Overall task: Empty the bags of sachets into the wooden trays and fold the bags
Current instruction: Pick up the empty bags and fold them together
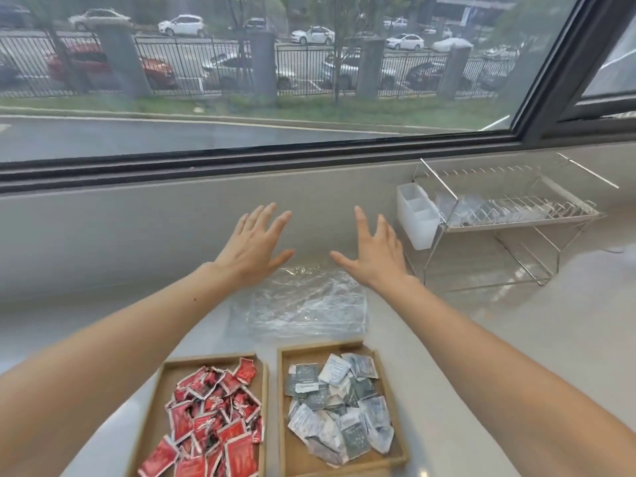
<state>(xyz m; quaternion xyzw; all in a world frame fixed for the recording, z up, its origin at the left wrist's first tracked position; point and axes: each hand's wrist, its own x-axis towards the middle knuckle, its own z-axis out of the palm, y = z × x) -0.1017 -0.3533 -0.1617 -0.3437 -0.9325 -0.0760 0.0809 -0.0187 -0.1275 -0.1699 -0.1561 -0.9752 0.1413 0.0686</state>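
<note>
Two wooden trays sit side by side at the near edge of the counter. The left tray (159,394) is filled with several red sachets (213,425). The right tray (389,438) holds several grey and white sachets (339,401). Just beyond the trays a crumpled clear plastic bag (309,304) lies flat and looks empty. My left hand (254,247) and my right hand (373,251) hover with fingers spread over the bag's far end, holding nothing.
A metal dish rack (509,215) with a white plastic cutlery holder (414,218) stands at the back right. A low wall ledge under a large window (241,80) runs behind the bag. The pale counter (499,339) extends to the right.
</note>
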